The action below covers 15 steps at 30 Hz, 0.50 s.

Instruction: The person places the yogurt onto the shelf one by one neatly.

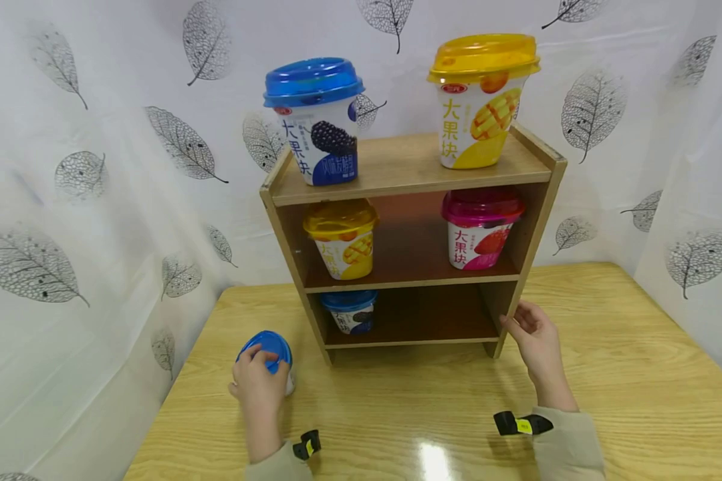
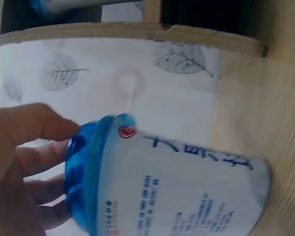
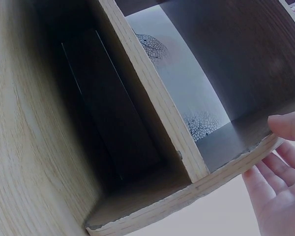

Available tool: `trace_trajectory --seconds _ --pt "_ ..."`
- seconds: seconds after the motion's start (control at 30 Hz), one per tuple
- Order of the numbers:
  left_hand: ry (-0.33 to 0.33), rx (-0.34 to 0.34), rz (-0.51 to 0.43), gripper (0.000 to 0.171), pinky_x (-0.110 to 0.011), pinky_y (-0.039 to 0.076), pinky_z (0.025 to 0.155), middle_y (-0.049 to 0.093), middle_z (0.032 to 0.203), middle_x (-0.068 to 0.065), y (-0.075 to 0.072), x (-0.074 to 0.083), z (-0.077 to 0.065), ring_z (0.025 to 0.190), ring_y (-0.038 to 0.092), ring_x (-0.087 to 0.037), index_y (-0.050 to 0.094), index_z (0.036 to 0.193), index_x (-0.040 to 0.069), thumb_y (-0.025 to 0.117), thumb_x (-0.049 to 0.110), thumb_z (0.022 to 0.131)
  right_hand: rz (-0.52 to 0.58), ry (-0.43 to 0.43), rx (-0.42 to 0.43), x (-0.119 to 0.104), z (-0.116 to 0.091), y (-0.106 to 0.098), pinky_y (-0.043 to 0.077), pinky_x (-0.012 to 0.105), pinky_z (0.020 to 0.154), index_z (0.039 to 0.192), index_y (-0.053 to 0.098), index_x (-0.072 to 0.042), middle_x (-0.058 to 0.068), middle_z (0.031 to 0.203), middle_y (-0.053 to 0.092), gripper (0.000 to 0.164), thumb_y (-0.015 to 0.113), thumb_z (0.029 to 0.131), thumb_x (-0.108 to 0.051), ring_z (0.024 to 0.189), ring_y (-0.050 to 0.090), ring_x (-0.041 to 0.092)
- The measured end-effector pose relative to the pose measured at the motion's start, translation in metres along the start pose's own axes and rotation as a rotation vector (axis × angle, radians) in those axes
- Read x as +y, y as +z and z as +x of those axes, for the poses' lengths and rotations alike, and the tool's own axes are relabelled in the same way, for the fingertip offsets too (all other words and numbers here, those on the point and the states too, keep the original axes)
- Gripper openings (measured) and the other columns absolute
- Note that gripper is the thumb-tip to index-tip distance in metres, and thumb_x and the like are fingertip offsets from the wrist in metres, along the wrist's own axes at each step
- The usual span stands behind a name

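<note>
My left hand (image 1: 259,384) grips a yogurt cup by its blue lid (image 1: 271,344), left of a wooden shelf (image 1: 397,160). In the left wrist view the thumb and fingers lie around the lid's edge, and the white cup (image 2: 177,187) shows blue print. The right hand (image 1: 537,337) pinches the shelf's right side panel near its bottom. In the right wrist view the thumb (image 3: 290,125) lies at the inner side of the panel, with the other fingers (image 3: 275,172) outside it.
On the shelf's top stand a blue-lidded cup (image 1: 331,147) and a yellow-lidded cup (image 1: 484,127). The middle level holds a yellow-lidded cup (image 1: 345,250) and a pink-lidded cup (image 1: 478,244). A blue-lidded cup (image 1: 351,317) sits at lower left. A leaf-print curtain (image 1: 96,200) hangs behind the table (image 1: 397,407).
</note>
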<state>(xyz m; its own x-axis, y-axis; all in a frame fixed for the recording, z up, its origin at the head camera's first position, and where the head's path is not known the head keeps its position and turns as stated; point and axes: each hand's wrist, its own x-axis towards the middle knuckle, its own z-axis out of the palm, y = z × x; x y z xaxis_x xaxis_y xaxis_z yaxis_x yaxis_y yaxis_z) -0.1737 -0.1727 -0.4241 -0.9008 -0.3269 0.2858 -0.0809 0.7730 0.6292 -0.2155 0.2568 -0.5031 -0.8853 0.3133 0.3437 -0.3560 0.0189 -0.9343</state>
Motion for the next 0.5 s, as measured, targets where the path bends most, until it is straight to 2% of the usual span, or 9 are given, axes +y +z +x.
trace_trajectory --seconds 0.07,0.13,0.2,0.27,0.3,0.37,0.43,0.5 --pt "-0.002 -0.020 0.002 0.015 -0.063 0.021 0.080 0.044 0.119 -0.025 -0.002 0.000 -0.001 0.110 0.032 -0.044 0.061 0.080 -0.004 0.063 0.010 0.074 0.039 0.001 -0.023 -0.015 -0.003 0.004 0.043 0.015 0.076 0.118 0.052 -0.002 0.009 0.113 0.054 0.041 0.065 0.079 -0.005 0.102 0.051 0.011" --pt "-0.007 -0.035 0.001 0.016 -0.062 0.022 0.080 0.044 0.119 -0.025 -0.004 0.000 -0.001 0.110 0.032 -0.044 0.060 0.078 -0.002 0.063 0.013 0.075 -0.034 0.013 -0.016 -0.028 -0.006 0.008 0.043 0.014 0.076 0.118 0.051 -0.001 0.007 0.112 0.053 0.042 0.064 0.080 -0.010 0.101 0.051 0.009" --pt "-0.012 -0.046 0.004 0.020 -0.062 0.022 0.080 0.043 0.119 -0.025 -0.005 0.000 -0.001 0.110 0.032 -0.045 0.059 0.076 -0.002 0.063 0.017 0.076 0.002 0.000 -0.024 -0.031 -0.008 0.009 0.043 0.014 0.076 0.118 0.052 -0.002 0.007 0.111 0.054 0.040 0.064 0.080 -0.008 0.101 0.051 0.009" --pt "-0.019 -0.052 0.014 0.024 -0.062 0.023 0.080 0.043 0.119 -0.026 -0.006 0.000 -0.001 0.110 0.031 -0.045 0.058 0.075 -0.001 0.064 0.022 0.077 -0.024 -0.003 -0.024 -0.038 -0.010 0.012 0.043 0.013 0.075 0.117 0.052 -0.002 0.002 0.109 0.055 0.038 0.063 0.081 -0.009 0.099 0.051 0.005" --pt "-0.020 -0.049 0.020 0.025 -0.062 0.023 0.080 0.043 0.119 -0.026 -0.006 0.000 -0.001 0.110 0.031 -0.045 0.058 0.076 -0.001 0.065 0.023 0.077 -0.078 0.019 -0.005 -0.048 -0.013 0.016 0.043 0.013 0.076 0.117 0.051 -0.001 0.001 0.108 0.054 0.039 0.062 0.082 -0.011 0.098 0.051 0.004" --pt "-0.021 -0.025 0.021 0.027 -0.062 0.023 0.081 0.041 0.120 -0.026 -0.005 0.001 -0.001 0.110 0.031 -0.046 0.057 0.078 -0.001 0.066 0.024 0.077 -0.068 0.026 0.003 -0.053 -0.014 0.019 0.043 0.012 0.075 0.116 0.051 0.001 0.000 0.107 0.054 0.037 0.062 0.082 -0.009 0.097 0.051 0.004" --pt "-0.022 0.016 0.016 0.030 -0.063 0.022 0.082 0.039 0.121 -0.027 -0.003 0.002 0.000 0.111 0.029 -0.046 0.057 0.082 -0.002 0.068 0.025 0.076 -0.157 0.056 0.019 -0.066 -0.018 0.025 0.042 0.011 0.075 0.117 0.048 0.003 0.000 0.107 0.052 0.040 0.061 0.083 -0.013 0.096 0.050 0.002" --pt "-0.036 0.056 0.014 0.037 -0.063 0.021 0.083 0.035 0.124 -0.028 -0.001 0.003 0.000 0.113 0.026 -0.046 0.057 0.090 -0.002 0.070 0.028 0.074 -0.114 0.040 0.013 -0.059 -0.016 0.023 0.042 0.011 0.075 0.117 0.048 0.003 0.003 0.108 0.052 0.039 0.061 0.083 -0.010 0.097 0.050 0.003"
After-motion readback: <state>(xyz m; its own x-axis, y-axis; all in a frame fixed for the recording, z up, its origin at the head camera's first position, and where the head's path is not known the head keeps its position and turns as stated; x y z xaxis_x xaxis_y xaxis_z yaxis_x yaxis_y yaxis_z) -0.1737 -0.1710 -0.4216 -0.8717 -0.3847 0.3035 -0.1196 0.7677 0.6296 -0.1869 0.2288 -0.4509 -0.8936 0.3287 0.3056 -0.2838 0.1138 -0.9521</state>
